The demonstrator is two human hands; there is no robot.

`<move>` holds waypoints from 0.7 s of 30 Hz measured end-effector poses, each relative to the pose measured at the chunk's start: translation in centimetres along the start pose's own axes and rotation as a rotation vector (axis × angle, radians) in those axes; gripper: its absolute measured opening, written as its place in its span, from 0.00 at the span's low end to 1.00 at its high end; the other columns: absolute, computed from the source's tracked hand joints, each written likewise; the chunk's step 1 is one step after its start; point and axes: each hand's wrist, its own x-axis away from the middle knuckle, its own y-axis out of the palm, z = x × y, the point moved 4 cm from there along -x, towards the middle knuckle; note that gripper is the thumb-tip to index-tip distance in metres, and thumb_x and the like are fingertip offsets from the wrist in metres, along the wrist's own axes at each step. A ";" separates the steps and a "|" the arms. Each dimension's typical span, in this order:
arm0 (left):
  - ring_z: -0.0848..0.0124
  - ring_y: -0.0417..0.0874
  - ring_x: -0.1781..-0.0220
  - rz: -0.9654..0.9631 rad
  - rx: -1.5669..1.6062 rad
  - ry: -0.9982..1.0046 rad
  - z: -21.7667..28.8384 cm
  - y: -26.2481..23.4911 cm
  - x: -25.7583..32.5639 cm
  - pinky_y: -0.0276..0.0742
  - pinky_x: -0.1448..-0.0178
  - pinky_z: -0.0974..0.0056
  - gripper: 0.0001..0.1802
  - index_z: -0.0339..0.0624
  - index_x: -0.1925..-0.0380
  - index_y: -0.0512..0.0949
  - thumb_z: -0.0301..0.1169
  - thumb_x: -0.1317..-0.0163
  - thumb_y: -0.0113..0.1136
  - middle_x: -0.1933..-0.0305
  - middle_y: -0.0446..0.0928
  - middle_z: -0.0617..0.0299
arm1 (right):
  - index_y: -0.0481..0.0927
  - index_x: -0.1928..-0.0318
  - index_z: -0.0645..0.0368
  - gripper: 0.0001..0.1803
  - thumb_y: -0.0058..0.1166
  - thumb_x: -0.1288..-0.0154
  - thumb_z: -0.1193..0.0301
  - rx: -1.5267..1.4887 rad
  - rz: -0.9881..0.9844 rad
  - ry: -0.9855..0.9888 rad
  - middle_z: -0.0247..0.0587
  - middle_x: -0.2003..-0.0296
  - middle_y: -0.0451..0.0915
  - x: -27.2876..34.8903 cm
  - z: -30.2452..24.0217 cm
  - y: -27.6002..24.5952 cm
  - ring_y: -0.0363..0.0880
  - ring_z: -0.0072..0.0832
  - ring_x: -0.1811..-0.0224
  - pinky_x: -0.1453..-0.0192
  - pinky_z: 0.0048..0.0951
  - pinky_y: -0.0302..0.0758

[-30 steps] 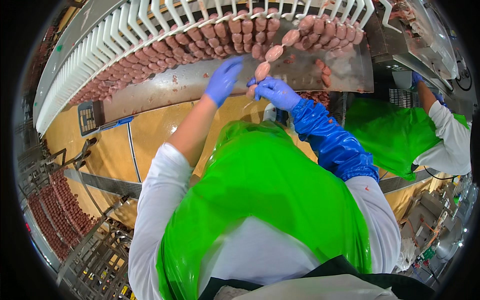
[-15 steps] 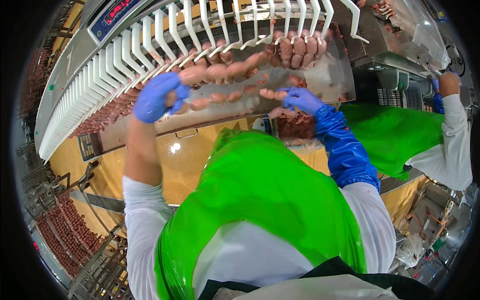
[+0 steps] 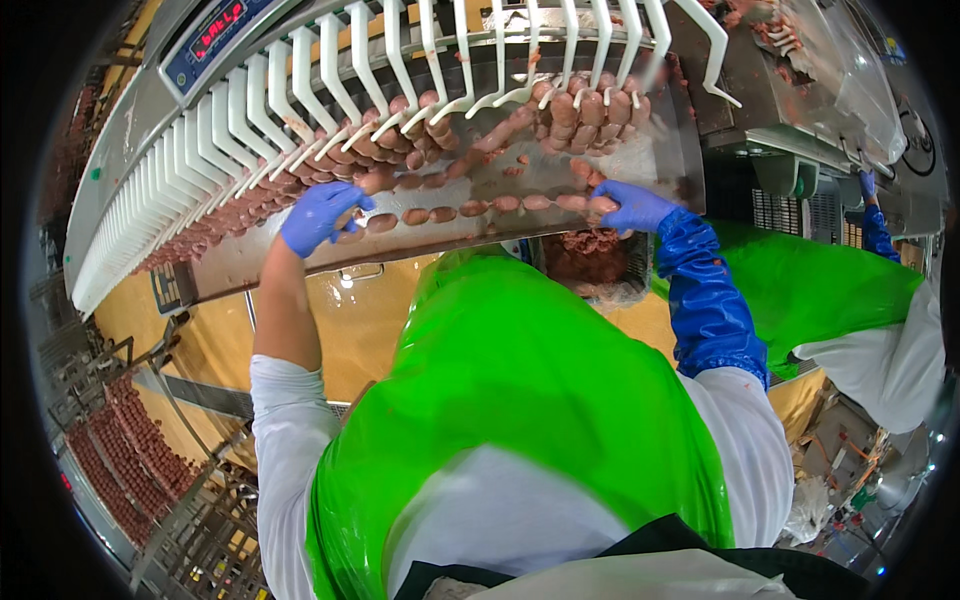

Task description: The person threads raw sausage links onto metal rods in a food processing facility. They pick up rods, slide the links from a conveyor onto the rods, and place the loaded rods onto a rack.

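Observation:
A string of small pink sausage links (image 3: 472, 208) stretches almost level between my two blue-gloved hands, above a steel tray (image 3: 400, 232). My left hand (image 3: 322, 215) is closed around its left end, near the hooks. At the other end, my right hand (image 3: 632, 207), below a blue plastic sleeve, grips the links with its fingers. Another strand (image 3: 490, 143) slants behind, from near my left hand up to a bunch of links (image 3: 592, 112) hanging on white hooks (image 3: 362, 65). More hanging sausages (image 3: 215, 222) fill the hooks to the left.
Under the tray's near edge stands a bin of dark red ground meat (image 3: 585, 262). A control panel (image 3: 215, 35) with a red display sits at upper left. Sausage-laden racks (image 3: 130, 445) stand lower left. A co-worker in a green apron (image 3: 830, 285) is at the right.
My right hand has moved right, and my left hand slightly right and down. The string between them is drawn straighter. The hooks have shifted a little, and the co-worker's arm has swung down.

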 end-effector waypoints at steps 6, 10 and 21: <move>0.77 0.78 0.68 -0.080 0.066 0.089 0.4 9.9 -4.1 0.71 0.66 0.72 0.19 0.39 0.51 0.82 0.42 0.30 0.58 0.58 0.84 0.65 | 0.72 0.43 0.58 0.21 0.55 0.36 0.67 -0.191 -0.001 -0.321 0.36 0.66 0.75 -1.7 -8.6 5.2 0.78 0.24 0.64 0.56 0.30 0.76; 0.71 0.82 0.60 -0.092 -0.111 0.580 3.0 15.1 -5.9 0.77 0.54 0.67 0.20 0.37 0.48 0.79 0.38 0.34 0.61 0.52 0.84 0.57 | 0.71 0.44 0.59 0.21 0.53 0.36 0.68 0.027 -0.030 -0.428 0.37 0.68 0.73 -1.6 -15.9 5.7 0.76 0.26 0.64 0.59 0.31 0.73; 0.76 0.81 0.60 -0.267 0.405 0.659 4.8 15.5 -7.1 0.78 0.53 0.68 0.16 0.39 0.56 0.85 0.40 0.30 0.59 0.60 0.83 0.63 | 0.63 0.33 0.61 0.36 0.65 0.40 0.69 0.033 0.391 -0.586 0.49 0.50 0.79 2.4 -23.6 6.7 0.83 0.34 0.54 0.54 0.35 0.79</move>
